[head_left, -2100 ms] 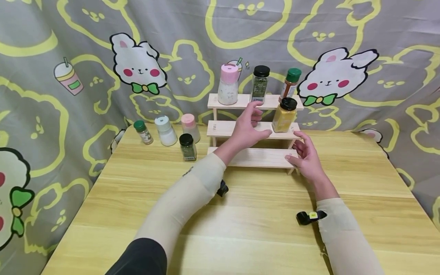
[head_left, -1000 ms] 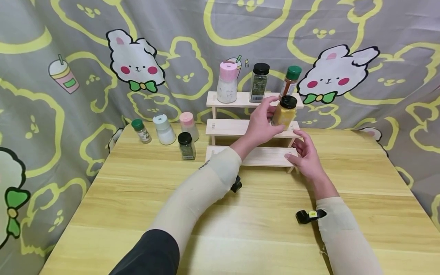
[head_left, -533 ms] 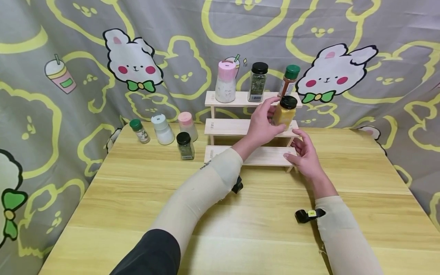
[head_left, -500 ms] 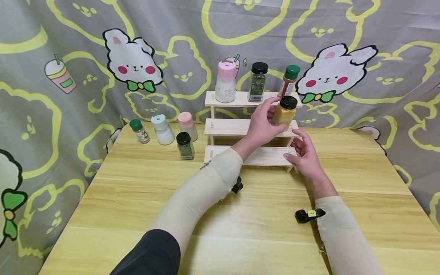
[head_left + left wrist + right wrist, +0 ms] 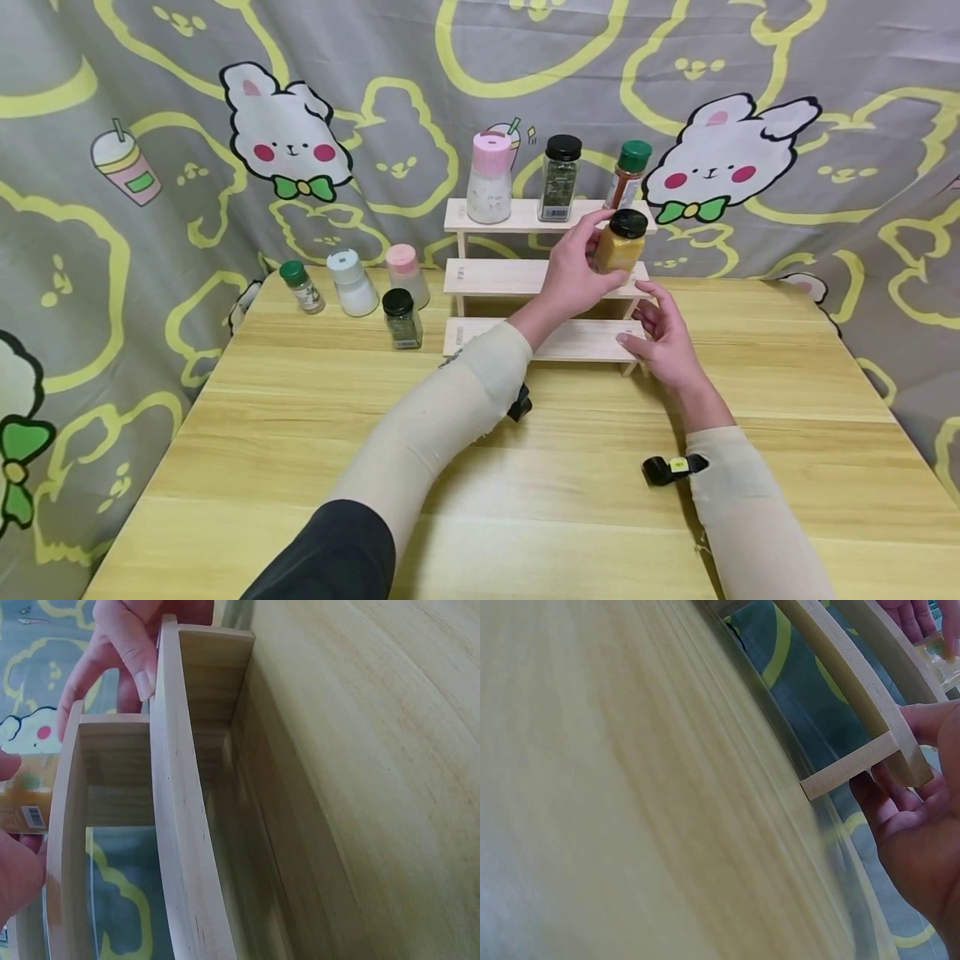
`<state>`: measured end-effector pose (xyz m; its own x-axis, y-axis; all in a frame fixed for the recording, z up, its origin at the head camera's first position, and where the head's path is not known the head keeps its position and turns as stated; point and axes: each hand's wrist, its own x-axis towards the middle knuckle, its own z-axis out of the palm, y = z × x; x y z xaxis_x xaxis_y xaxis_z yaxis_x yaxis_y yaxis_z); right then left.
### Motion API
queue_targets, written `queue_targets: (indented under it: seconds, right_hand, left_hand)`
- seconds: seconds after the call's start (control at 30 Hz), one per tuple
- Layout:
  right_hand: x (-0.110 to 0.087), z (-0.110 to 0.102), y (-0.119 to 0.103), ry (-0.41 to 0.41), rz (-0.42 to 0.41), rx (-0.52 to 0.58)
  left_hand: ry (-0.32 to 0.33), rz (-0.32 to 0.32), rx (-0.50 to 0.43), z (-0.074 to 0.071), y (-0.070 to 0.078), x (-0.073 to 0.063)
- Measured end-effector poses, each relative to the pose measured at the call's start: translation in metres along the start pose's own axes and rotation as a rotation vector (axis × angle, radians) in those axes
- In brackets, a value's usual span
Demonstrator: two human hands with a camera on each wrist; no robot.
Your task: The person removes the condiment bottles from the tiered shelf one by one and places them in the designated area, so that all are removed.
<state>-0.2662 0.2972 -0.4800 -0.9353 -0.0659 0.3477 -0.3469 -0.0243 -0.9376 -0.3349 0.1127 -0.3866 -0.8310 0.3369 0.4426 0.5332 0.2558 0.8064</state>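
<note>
My left hand (image 5: 576,268) holds a spice jar (image 5: 622,243) of yellow powder with a black lid, at the right end of the middle shelf of a three-tier wooden rack (image 5: 517,215). In the left wrist view the jar's barcode label (image 5: 34,817) shows between thumb and fingers. Whether its base touches the shelf is hard to tell. At the rack's right end, my right hand (image 5: 667,337) grips the lowest shelf's end, thumb on top; the right wrist view has its fingers (image 5: 889,799) beneath that shelf.
On the top shelf stand a pink-capped shaker (image 5: 491,179), a black-lidded jar of green herbs (image 5: 558,179) and a green-capped bottle (image 5: 627,177). Left of the rack, several more containers stand on the table, among them a pale-blue-capped shaker (image 5: 352,283) and a dark herb jar (image 5: 402,320).
The left hand has moved right from beside the yellow spice jar and taken hold of it. My right hand stays at the rack's end. The view has shifted slightly.
</note>
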Motion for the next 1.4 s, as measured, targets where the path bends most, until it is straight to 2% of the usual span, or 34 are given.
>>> queue_targets:
  seconds: [0.6, 0.87, 1.03, 1.4]
  right_hand:
    - [0.001, 0.001, 0.001, -0.005, 0.002, 0.018]
    - [0.001, 0.001, 0.000, -0.006, -0.001, 0.009]
    - [0.001, 0.001, 0.000, -0.003, 0.013, 0.004]
    - [0.001, 0.001, 0.000, -0.003, 0.005, 0.020]
  left_hand:
    - [0.017, 0.030, 0.008, -0.001, -0.001, -0.001]
    - [0.010, 0.009, -0.005, -0.004, 0.000, -0.003]
    - [0.014, -0.013, -0.022, -0.007, 0.000, -0.005]
    - [0.020, -0.001, -0.037, -0.021, 0.002, -0.008]
